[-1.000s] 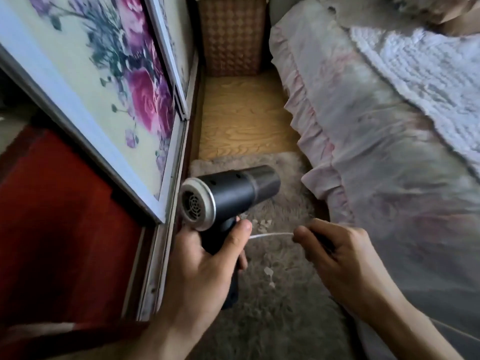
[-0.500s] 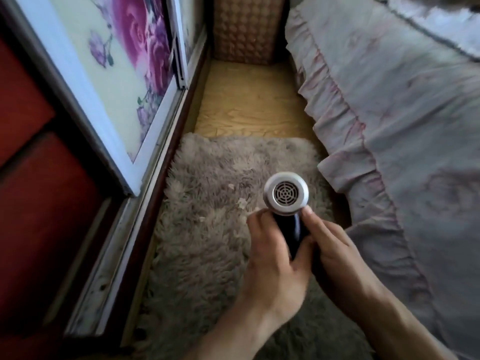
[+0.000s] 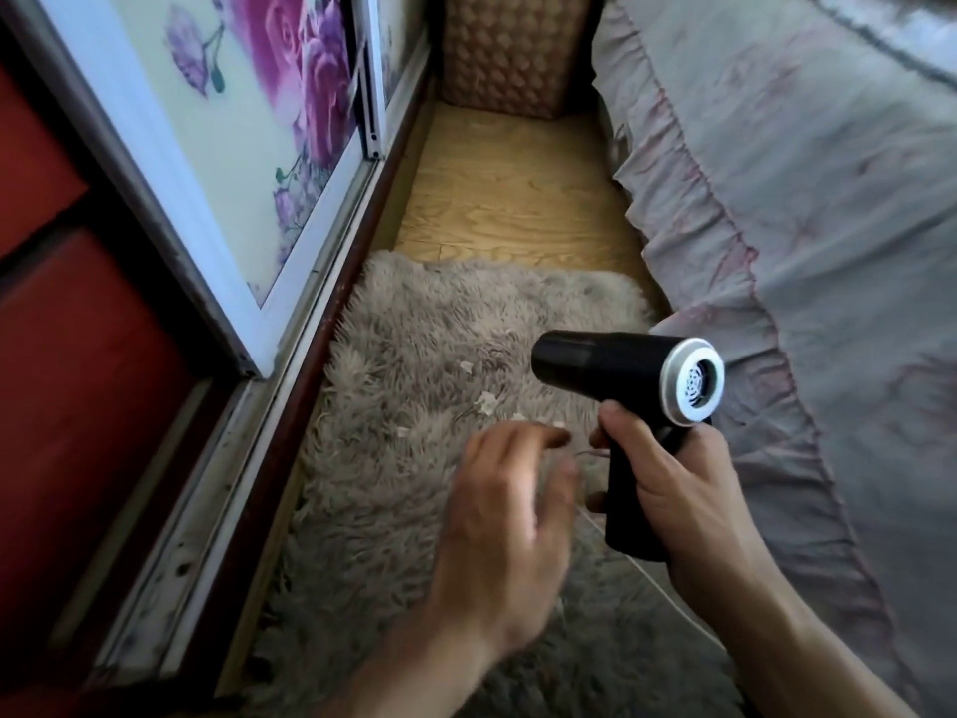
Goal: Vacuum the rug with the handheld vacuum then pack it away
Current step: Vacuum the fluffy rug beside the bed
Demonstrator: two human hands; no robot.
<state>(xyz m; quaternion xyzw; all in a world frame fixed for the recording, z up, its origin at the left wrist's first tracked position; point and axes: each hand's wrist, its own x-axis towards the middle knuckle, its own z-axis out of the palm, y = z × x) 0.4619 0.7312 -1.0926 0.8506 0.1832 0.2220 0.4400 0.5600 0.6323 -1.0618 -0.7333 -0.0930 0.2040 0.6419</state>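
The black handheld vacuum (image 3: 600, 360) with a silver rear ring is held above the shaggy grey rug (image 3: 414, 386), its nozzle pointing left. My right hand (image 3: 678, 484) grips its handle. My left hand (image 3: 507, 515) hovers just left of the handle, fingers loosely curled, blurred and holding nothing. A thin white cord (image 3: 642, 567) trails from the handle towards me. Small pale scraps (image 3: 487, 401) lie on the rug under the nozzle.
A sliding wardrobe door with a flower print (image 3: 248, 127) and its floor track run along the left. A bed with a frilled grey cover (image 3: 808, 209) bounds the right. Wooden floor (image 3: 512, 199) and a woven basket (image 3: 512, 49) lie beyond the rug.
The vacuum passed from my left hand to my right hand and swung so its nozzle now points left. My left hand came off the handle. The view dropped towards the rug.
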